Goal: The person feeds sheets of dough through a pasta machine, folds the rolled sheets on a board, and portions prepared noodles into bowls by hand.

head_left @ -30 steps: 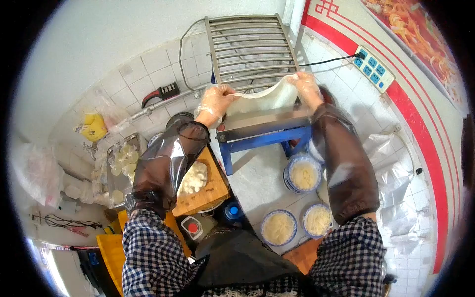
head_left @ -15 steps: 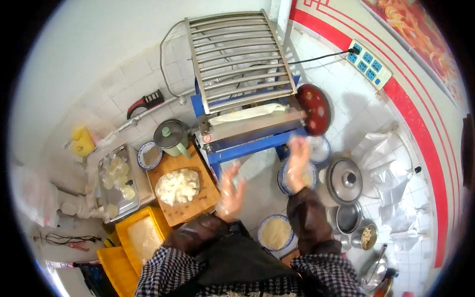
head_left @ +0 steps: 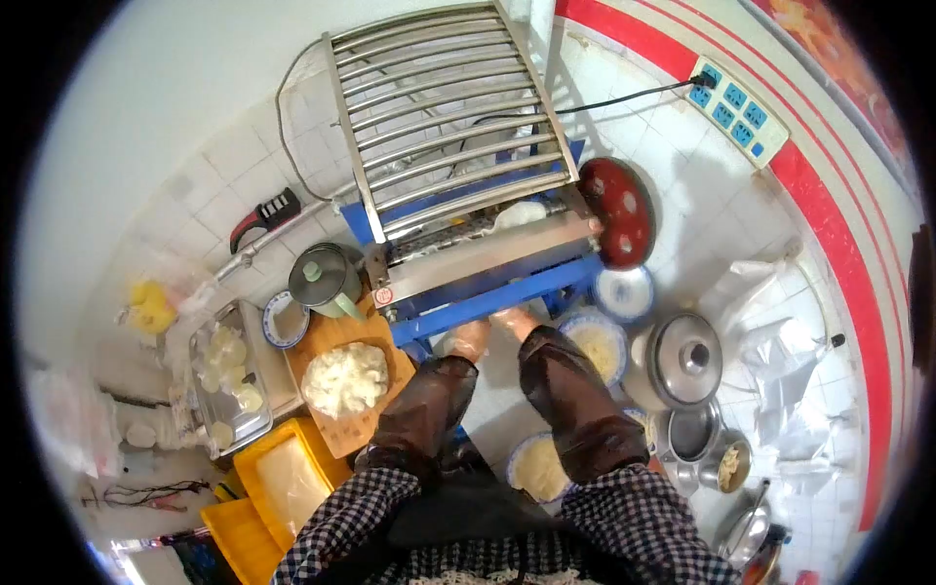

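My left hand (head_left: 469,340) and my right hand (head_left: 515,321), both in clear plastic gloves, reach in under the front blue bar of a dough-rolling machine (head_left: 487,255). Their fingers are hidden beneath it, so what they touch or hold does not show. A piece of white dough (head_left: 521,215) lies at the right end of the rollers, below the barred metal guard (head_left: 444,107). To my left, a lump of white dough (head_left: 344,379) rests on a wooden board (head_left: 336,441).
Left are a green lidded pot (head_left: 325,278), a metal tray (head_left: 255,425) and yellow crates (head_left: 252,458). Right are bowls with pale contents (head_left: 597,343), a lidded steel pot (head_left: 682,361) and a red round lid (head_left: 620,214). A power strip (head_left: 738,112) is on the wall.
Both hands have moved forward and down from above the counter to under the machine's front bar. The long dough strip at the rollers has shrunk to a short piece at the right end.
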A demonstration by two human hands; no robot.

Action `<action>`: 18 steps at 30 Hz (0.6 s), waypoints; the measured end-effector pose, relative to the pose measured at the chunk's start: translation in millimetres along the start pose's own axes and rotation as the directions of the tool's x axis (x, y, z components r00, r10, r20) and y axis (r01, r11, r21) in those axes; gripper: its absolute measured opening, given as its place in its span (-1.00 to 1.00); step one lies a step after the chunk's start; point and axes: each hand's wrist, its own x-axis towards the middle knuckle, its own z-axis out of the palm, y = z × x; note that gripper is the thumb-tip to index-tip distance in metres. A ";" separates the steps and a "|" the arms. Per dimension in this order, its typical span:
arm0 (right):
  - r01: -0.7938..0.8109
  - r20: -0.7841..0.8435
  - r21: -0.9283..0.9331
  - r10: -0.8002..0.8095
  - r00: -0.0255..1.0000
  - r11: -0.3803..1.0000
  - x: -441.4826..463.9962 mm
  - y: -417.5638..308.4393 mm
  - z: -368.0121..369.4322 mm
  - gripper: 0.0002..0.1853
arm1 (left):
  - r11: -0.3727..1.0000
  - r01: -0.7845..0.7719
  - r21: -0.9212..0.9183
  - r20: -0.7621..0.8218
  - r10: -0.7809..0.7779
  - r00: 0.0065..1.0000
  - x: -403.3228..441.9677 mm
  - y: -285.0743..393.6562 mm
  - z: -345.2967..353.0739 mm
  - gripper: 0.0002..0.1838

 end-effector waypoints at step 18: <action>-0.563 0.132 0.455 0.573 0.809 0.690 -229.4 -48.6 -142.9 -0.49 | 0.926 0.015 -0.378 -0.072 -0.045 0.996 -41.7 52.3 -14.6 -0.69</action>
